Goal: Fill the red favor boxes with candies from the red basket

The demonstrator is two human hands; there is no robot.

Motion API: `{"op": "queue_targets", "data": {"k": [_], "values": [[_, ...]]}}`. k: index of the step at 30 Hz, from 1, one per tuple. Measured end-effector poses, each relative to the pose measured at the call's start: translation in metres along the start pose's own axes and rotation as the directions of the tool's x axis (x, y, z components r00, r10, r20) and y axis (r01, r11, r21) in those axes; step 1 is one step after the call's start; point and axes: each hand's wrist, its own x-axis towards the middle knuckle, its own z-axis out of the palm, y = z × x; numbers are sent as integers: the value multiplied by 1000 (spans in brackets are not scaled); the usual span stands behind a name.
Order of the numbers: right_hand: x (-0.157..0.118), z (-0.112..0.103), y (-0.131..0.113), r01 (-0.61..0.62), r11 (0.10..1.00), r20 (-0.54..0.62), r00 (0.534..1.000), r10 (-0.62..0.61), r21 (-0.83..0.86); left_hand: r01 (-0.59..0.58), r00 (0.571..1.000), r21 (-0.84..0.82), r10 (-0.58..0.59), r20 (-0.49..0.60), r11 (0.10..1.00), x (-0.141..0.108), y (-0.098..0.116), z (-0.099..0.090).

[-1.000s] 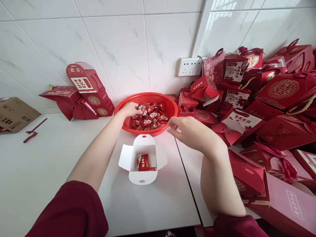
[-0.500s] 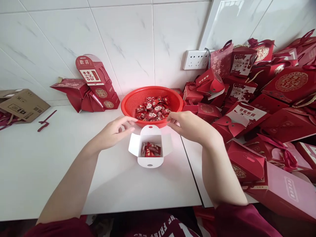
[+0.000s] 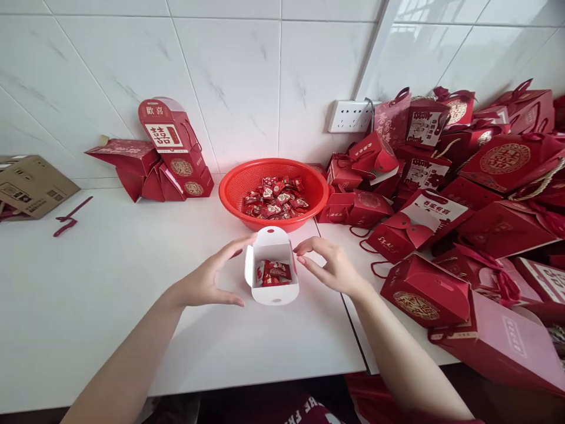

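Note:
A small gift box [image 3: 276, 297], white inside, stands on the table with its top flaps up. Several red-wrapped candies [image 3: 276, 272] lie in it. To the left of the box is my left hand [image 3: 216, 277], thumb and fingers spread wide, its index fingertip close to the back flap. My right hand [image 3: 329, 264] is at the box's right side with bent fingers apart and nothing in them; its fingertips are near the right wall. Just behind the box sits a red plastic basket [image 3: 229, 187] with many wrapped candies [image 3: 278, 197].
Red gift boxes [image 3: 419, 229] crowd the right side in a pile. More red boxes [image 3: 176, 153] stand at the back left, near a cardboard box [image 3: 37, 188] and a dark red ribbon [image 3: 70, 218]. A power strip [image 3: 350, 116] is on the tiled wall.
Both hands have come down from the basket's rim to the sides of the gift box. Its side flaps, spread outward before, now stand more upright.

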Motion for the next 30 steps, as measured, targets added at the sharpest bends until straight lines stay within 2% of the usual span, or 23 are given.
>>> {"op": "queue_targets", "data": {"k": [3, 5, 8, 11, 13, 15, 18, 19, 21, 23, 25, 27, 30], "values": [[-1, 17, -5, 143, 990, 100, 985, -141, -12, -13, 1000, 126, 15, -18, 992, 1, -9, 22], [0, 26, -6, 226, 974, 164, 961, -222, -5, -79, 997, 250, 80, 6, 965, 3, -15, 34], [1, 34, -1, 299, 952, 162, 938, -306, 71, -163, 984, 399, 177, 1, 902, 6, -23, 42], [-1, 38, 5, 319, 943, 126, 936, -329, 95, -187, 971, 477, 236, -43, 859, 8, -28, 42], [-3, 40, 6, 267, 960, 53, 961, -272, 84, -193, 961, 491, 265, -80, 849, 8, -29, 42], [-4, 46, 4, 147, 983, -60, 988, -141, 106, -197, 948, 468, 289, -131, 861, 8, -28, 48], [-5, 60, 0, -41, 964, -164, 983, 87, 264, -177, 922, 321, 271, -275, 930, 9, -27, 65], [-5, 66, -1, -78, 941, -165, 977, 138, 329, -156, 907, 228, 231, -353, 961, 10, -27, 72], [-5, 76, -2, -123, 892, -150, 967, 207, 435, -99, 869, -14, 80, -489, 995, 13, -27, 83], [-6, 83, -1, -157, 855, -148, 954, 260, 494, -45, 862, -257, -92, -498, 965, 15, -29, 88], [-6, 87, -1, -196, 820, -137, 939, 315, 538, 0, 883, -384, -180, -433, 923, 17, -29, 88], [-8, 88, -1, -224, 787, -106, 934, 343, 574, -18, 892, -370, -152, -425, 929, 17, -28, 85], [-10, 86, -3, -165, 801, -113, 954, 278, 576, -117, 866, -189, 7, -501, 975, 13, -21, 82]]}}
